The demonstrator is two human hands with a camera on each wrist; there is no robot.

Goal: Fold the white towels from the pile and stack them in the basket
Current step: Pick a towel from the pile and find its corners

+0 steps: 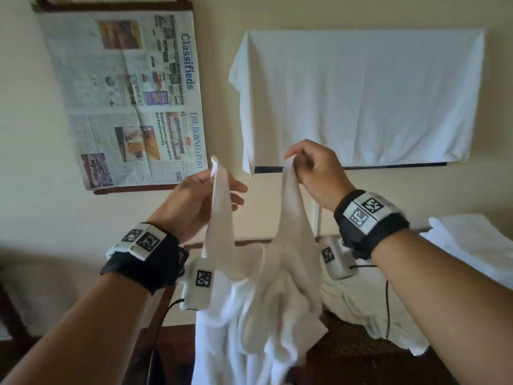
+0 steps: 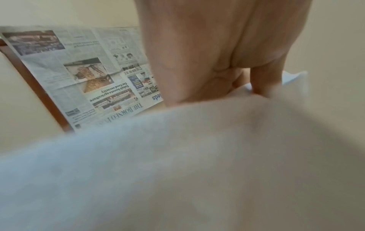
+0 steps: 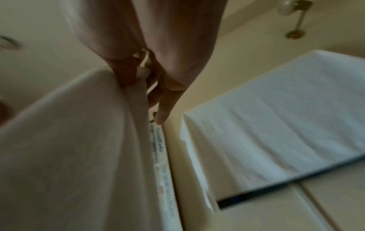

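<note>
A white towel [image 1: 258, 295] hangs in front of me, held up by two of its corners. My left hand [image 1: 200, 195] holds one corner against the palm, with the tip sticking up above the fingers. My right hand [image 1: 308, 168] pinches the other corner between thumb and fingers. The cloth sags between the hands and drops down out of the bottom of the head view. The left wrist view is mostly filled by the towel [image 2: 177, 164] below the left hand [image 2: 217, 62]. In the right wrist view the right hand [image 3: 138, 73] pinches the towel [image 3: 79, 148]. No basket is in view.
A pile of white towels [image 1: 369, 309] lies on a dark wicker surface [image 1: 349, 345] at lower right, with a folded white cloth [image 1: 472, 245] further right. Another white towel [image 1: 358, 98] hangs over a wall-mounted screen. A newspaper [image 1: 130, 101] covers a frame on the wall at left.
</note>
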